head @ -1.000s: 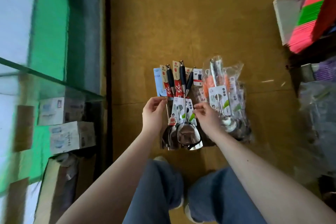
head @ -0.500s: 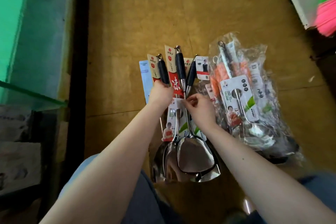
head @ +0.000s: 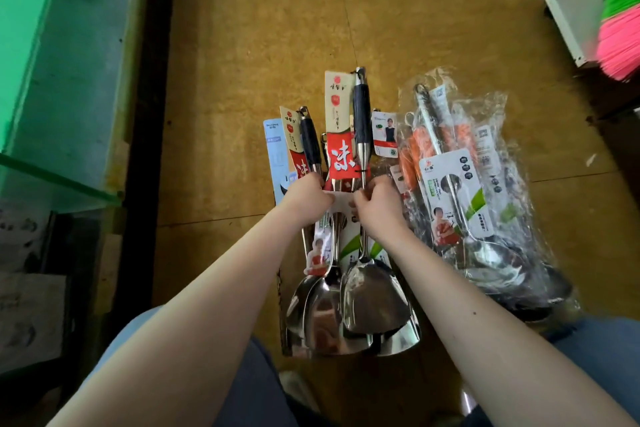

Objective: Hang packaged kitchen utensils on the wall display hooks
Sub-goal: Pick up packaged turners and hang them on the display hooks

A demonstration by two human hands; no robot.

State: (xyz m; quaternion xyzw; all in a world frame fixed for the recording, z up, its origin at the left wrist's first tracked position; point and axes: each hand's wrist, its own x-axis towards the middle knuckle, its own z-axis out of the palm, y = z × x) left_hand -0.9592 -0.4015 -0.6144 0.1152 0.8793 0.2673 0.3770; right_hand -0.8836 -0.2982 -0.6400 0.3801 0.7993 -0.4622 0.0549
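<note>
A pile of steel spatulas (head: 374, 295) with dark handles and red-and-cream card labels (head: 341, 149) lies on the brown floor in front of me. My left hand (head: 308, 199) and my right hand (head: 377, 206) meet over the middle of the pile, both pinching a white card label (head: 341, 201) around the spatula shafts. To the right lies a clear plastic bag of ladles (head: 485, 218) with orange handles and white cards. No wall hooks are in view.
A green glass shelf (head: 59, 177) and a dark frame (head: 145, 114) stand at the left, with cardboard boxes below. At the top right sit a white box (head: 568, 10) and a pink-and-green bundle (head: 620, 21). My knees in blue jeans (head: 256, 388) flank the pile.
The view has come closer and lower over the pile. Both hands have moved together onto the white card label at the spatula shafts, and the front spatula sits a little higher.
</note>
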